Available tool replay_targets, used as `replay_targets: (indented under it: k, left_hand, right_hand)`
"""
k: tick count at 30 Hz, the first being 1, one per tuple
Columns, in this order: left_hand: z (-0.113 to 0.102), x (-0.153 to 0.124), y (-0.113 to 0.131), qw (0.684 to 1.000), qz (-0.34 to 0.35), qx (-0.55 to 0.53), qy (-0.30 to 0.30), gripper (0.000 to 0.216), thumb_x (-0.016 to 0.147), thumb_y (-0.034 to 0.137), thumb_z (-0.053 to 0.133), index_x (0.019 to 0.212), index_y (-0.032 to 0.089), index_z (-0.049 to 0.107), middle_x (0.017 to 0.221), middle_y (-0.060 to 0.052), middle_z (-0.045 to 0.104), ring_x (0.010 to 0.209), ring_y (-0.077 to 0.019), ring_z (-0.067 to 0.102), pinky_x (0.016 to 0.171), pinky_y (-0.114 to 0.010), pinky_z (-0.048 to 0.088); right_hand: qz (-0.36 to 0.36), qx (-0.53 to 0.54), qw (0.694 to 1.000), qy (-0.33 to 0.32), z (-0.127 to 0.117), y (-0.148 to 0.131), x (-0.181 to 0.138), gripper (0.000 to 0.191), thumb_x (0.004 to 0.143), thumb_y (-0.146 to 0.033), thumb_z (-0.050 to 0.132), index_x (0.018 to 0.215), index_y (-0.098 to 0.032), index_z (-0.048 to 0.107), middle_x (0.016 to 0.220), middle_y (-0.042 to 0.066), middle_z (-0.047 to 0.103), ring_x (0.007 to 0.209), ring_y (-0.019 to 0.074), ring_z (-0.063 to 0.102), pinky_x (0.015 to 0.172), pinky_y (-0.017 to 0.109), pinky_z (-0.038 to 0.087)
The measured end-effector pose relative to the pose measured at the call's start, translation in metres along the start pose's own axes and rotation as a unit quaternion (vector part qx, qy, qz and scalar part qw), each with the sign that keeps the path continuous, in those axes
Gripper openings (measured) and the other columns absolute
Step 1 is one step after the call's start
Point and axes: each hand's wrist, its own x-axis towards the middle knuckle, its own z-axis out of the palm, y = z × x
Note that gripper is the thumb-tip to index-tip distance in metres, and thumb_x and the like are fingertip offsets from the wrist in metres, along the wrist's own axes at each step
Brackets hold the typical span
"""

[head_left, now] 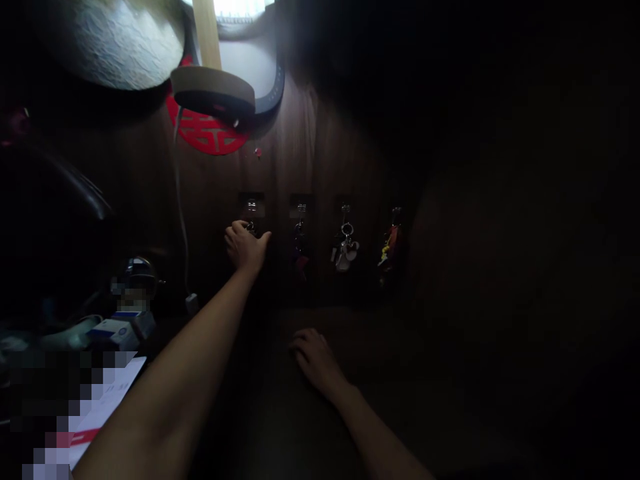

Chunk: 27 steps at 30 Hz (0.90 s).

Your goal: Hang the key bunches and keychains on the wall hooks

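Head view, dim light, entries by size. One dark wood-grain panel (327, 150), upright, bearing a row of four hooks. One pale, rounded shade (130, 47) with crinkled surface, upper left. One light wooden post (207, 37) on a thick round base (215, 87), beside the shade. One printed sheet (113, 400) with a red strip, lower left, partly behind the left forearm. One red double-happiness cutout (213, 139), on the panel, partly hidden by the base. One blue-and-white box (111, 330), beyond the sheet. Right hand (319, 363): low, below the hooks, fingers loosely bent and slightly parted; contact with the dark surface cannot be told. Left hand (247, 250): raised to the leftmost hook (253, 205), fingers curled at the key ring, thumb stretched away to the right; grip cannot be told. One white cable (181, 207), hanging left of that hand. Three hanging sets, left to right: dark reddish pendant (301, 260), silvery key bunch (345, 255), red-and-yellow charm (387, 247). One metal key ring (251, 227), just below the leftmost hook, partly covered by the left hand's fingers.
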Motion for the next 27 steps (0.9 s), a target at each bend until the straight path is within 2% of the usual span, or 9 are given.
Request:
replay_targets:
  k: [3, 6, 11, 15, 20, 23, 25, 27]
  left_hand:
    - [0.002, 0.004, -0.005, 1.0, -0.011, 0.003, -0.017, 0.038, 0.069, 0.028, 0.064, 0.103, 0.02, 0.048, 0.11, -0.011, 0.053, 0.109, -0.0288, 0.051, 0.087, -0.039, 0.044]
    - [-0.005, 0.013, -0.009, 0.999, 0.012, 0.004, -0.046, 0.032, 0.068, 0.024, 0.062, 0.097, 0.02, 0.049, 0.109, -0.011, 0.055, 0.107, -0.0278, 0.053, 0.086, -0.037, 0.044]
    - [-0.015, 0.024, -0.011, 0.989, 0.024, -0.048, -0.135, 0.027, 0.067, 0.027, 0.061, 0.09, 0.021, 0.048, 0.092, -0.006, 0.062, 0.092, -0.0233, 0.061, 0.081, -0.034, 0.045]
    - [-0.013, 0.03, -0.014, 0.981, 0.001, -0.076, -0.181, 0.031, 0.064, 0.027, 0.064, 0.088, 0.02, 0.047, 0.094, -0.007, 0.064, 0.093, -0.0232, 0.061, 0.081, -0.034, 0.044]
    - [-0.009, 0.036, -0.02, 0.975, 0.004, -0.098, -0.199, 0.037, 0.06, 0.028, 0.066, 0.091, 0.018, 0.048, 0.095, -0.008, 0.063, 0.092, -0.0229, 0.06, 0.08, -0.035, 0.044]
    - [-0.011, 0.038, -0.019, 0.974, 0.003, -0.139, -0.177, 0.04, 0.059, 0.027, 0.067, 0.092, 0.016, 0.048, 0.092, -0.006, 0.062, 0.088, -0.0199, 0.06, 0.079, -0.034, 0.046]
    - [-0.014, 0.038, -0.014, 0.97, -0.015, -0.18, -0.161, 0.039, 0.058, 0.024, 0.067, 0.092, 0.016, 0.048, 0.087, -0.003, 0.06, 0.082, -0.0171, 0.059, 0.077, -0.033, 0.047]
    - [-0.019, 0.037, -0.008, 0.952, -0.051, -0.245, -0.178, 0.035, 0.058, 0.02, 0.067, 0.088, 0.016, 0.049, 0.077, 0.0, 0.058, 0.073, -0.0142, 0.059, 0.073, -0.031, 0.048]
  right_hand:
    - [-0.018, 0.029, 0.998, 0.048, -0.019, -0.013, 0.017, 0.029, 0.081, -0.006, 0.047, 0.096, -0.024, 0.063, 0.104, 0.003, 0.062, 0.102, 0.0166, 0.052, 0.091, 0.036, 0.036]
    - [-0.066, 0.025, 0.993, 0.094, -0.05, -0.033, 0.057, 0.031, 0.082, -0.008, 0.046, 0.104, -0.024, 0.06, 0.104, 0.003, 0.062, 0.101, 0.0167, 0.052, 0.089, 0.035, 0.037]
    - [-0.094, -0.091, 0.986, 0.102, -0.102, -0.071, 0.146, 0.047, 0.086, -0.011, 0.04, 0.131, -0.025, 0.041, 0.108, 0.004, 0.059, 0.099, 0.0189, 0.049, 0.087, 0.035, 0.037]
    - [-0.109, -0.196, 0.97, 0.094, -0.122, -0.09, 0.192, 0.054, 0.089, -0.006, 0.029, 0.137, -0.03, 0.031, 0.109, 0.005, 0.056, 0.099, 0.0201, 0.046, 0.087, 0.038, 0.035]
    - [-0.112, -0.257, 0.957, 0.075, -0.125, -0.095, 0.208, 0.047, 0.093, -0.015, 0.031, 0.137, -0.03, 0.032, 0.114, 0.008, 0.052, 0.106, 0.0235, 0.042, 0.091, 0.043, 0.031]
    - [-0.1, -0.254, 0.96, 0.07, -0.124, -0.094, 0.208, 0.046, 0.094, -0.017, 0.031, 0.138, -0.03, 0.03, 0.114, 0.008, 0.053, 0.107, 0.0238, 0.042, 0.091, 0.044, 0.03]
    - [-0.094, -0.251, 0.961, 0.064, -0.124, -0.094, 0.208, 0.046, 0.095, -0.018, 0.03, 0.138, -0.032, 0.03, 0.113, 0.007, 0.053, 0.107, 0.0234, 0.042, 0.092, 0.044, 0.029]
    - [-0.092, -0.252, 0.961, 0.062, -0.125, -0.095, 0.208, 0.045, 0.095, -0.021, 0.032, 0.138, -0.033, 0.03, 0.114, 0.006, 0.054, 0.107, 0.0233, 0.042, 0.092, 0.045, 0.029]
